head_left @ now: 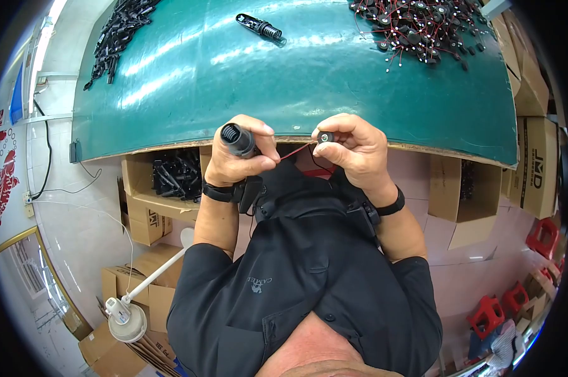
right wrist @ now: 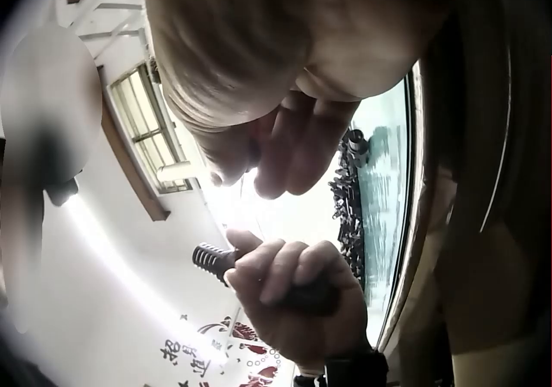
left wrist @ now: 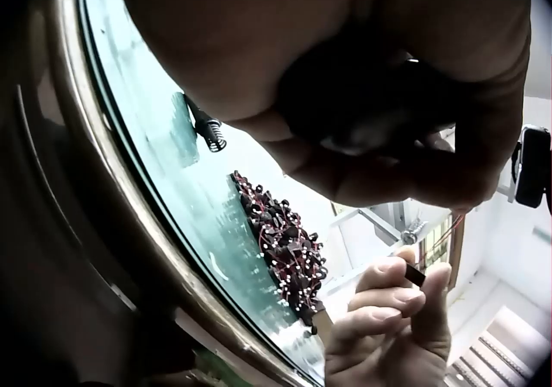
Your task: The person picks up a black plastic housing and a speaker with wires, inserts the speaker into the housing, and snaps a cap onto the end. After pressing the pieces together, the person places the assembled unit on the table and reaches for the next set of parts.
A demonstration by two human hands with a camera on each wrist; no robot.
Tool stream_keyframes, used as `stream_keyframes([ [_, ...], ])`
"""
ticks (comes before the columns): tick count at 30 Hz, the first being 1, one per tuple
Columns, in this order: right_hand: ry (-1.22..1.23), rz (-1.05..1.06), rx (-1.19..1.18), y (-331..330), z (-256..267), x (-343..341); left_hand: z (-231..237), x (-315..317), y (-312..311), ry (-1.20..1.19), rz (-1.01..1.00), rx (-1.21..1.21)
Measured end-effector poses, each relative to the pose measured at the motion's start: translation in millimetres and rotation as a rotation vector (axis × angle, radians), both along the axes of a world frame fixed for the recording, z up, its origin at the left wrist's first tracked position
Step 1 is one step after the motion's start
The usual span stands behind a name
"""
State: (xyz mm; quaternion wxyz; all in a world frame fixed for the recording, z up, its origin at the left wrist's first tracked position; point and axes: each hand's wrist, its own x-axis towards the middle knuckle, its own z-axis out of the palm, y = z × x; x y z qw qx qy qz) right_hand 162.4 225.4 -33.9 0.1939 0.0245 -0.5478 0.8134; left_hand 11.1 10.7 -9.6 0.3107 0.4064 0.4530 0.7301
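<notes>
My left hand (head_left: 234, 160) grips a black plastic tubular housing (head_left: 239, 143), its hollow ribbed end tipped up toward the head camera. In the right wrist view the slotted, spring-like end (right wrist: 210, 259) sticks out past the thumb. Across from it, my right hand (head_left: 359, 151) pinches a small round black part (head_left: 325, 137) between thumb and fingertips. A thin red wire (head_left: 294, 151) runs from that part to the left fingertips. Both hands are held in front of the table's near edge. Most of the housing is in shadow or behind fingers in the left wrist view.
On the green table (head_left: 284, 94) lies another black housing (head_left: 259, 27). A heap of round black parts with red wires (head_left: 419, 28) sits at far right, a pile of black pieces (head_left: 117, 38) at far left. Cardboard boxes (head_left: 164, 195) stand below the edge.
</notes>
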Motion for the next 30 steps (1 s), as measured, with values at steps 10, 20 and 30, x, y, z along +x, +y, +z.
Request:
stream_keyframes([
  [10, -0.032, 0.206, -0.367, 1.8, -9.2, -5.5, 2.1, 1.3, 3.8, -0.093, -0.061, -0.009],
  [20, -0.035, 0.078, -0.296, 5.6, -12.5, -4.9, 1.6, 2.8, -0.4, -0.01, 0.107, -0.261],
  [30, 0.054, -0.11, -0.073, 9.4, 6.1, 0.6, 4.6, 0.7, 3.2, 0.372, 0.248, -0.427],
])
